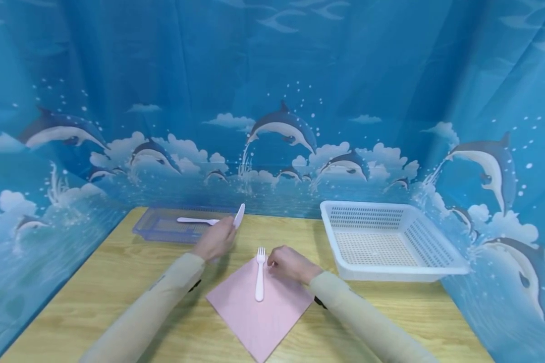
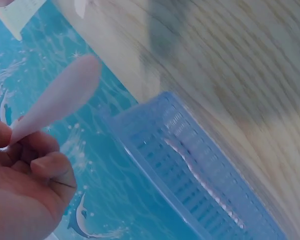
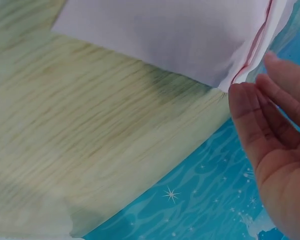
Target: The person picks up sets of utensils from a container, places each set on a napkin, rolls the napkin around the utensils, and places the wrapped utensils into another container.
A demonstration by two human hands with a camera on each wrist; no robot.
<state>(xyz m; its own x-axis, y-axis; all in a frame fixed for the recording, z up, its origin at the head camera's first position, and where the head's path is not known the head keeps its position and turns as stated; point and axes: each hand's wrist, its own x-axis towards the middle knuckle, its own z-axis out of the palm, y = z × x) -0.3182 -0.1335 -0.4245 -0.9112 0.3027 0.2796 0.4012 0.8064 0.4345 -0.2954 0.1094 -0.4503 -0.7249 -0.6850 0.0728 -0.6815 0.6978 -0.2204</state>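
The left hand [image 1: 218, 238] pinches a whitish plastic knife [image 1: 239, 216], just right of the long translucent blue basket [image 1: 163, 236]; the right hand [image 1: 292, 264], well apart, curves loosely beside the slim white plastic fork [image 1: 260, 282] on a square pink paper napkin [image 1: 260, 322], contact unclear; knife transfer seems in hand; next calls for a steady pinch.

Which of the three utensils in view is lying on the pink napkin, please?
The fork, the one with tines. It alone lies on the napkin; the raised utensil is in the left hand, and the third utensil lies in the bluish basket.
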